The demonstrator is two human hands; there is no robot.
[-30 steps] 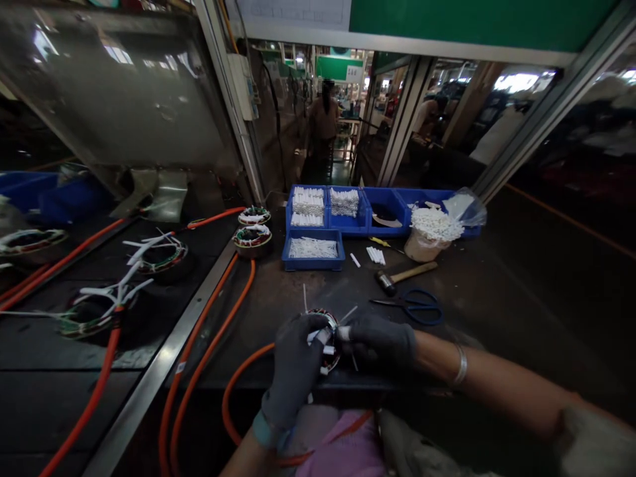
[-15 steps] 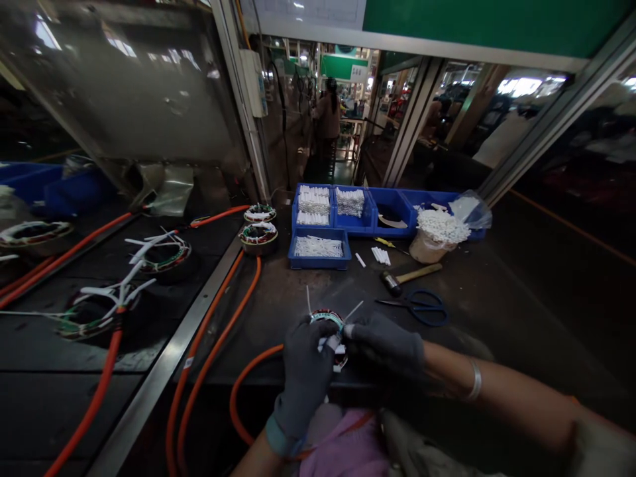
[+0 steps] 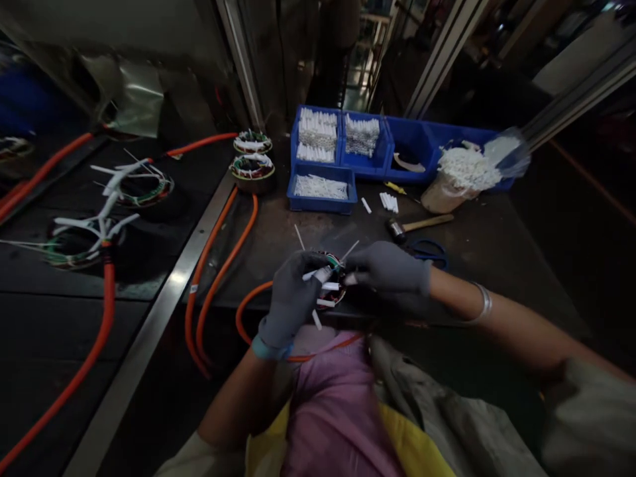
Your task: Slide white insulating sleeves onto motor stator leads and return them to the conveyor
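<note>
Frame centre: left hand [image 3: 291,301] grips wound stator [image 3: 332,281], right hand [image 3: 392,275] pinches white sleeve [image 3: 349,279]; best brace stator firmly, feed sleeve straight.

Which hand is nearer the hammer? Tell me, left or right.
Right. The right hand lies just on the person's side of the hammer, by its head; the left hand is farther left, beyond the stator both hands hold.
</note>
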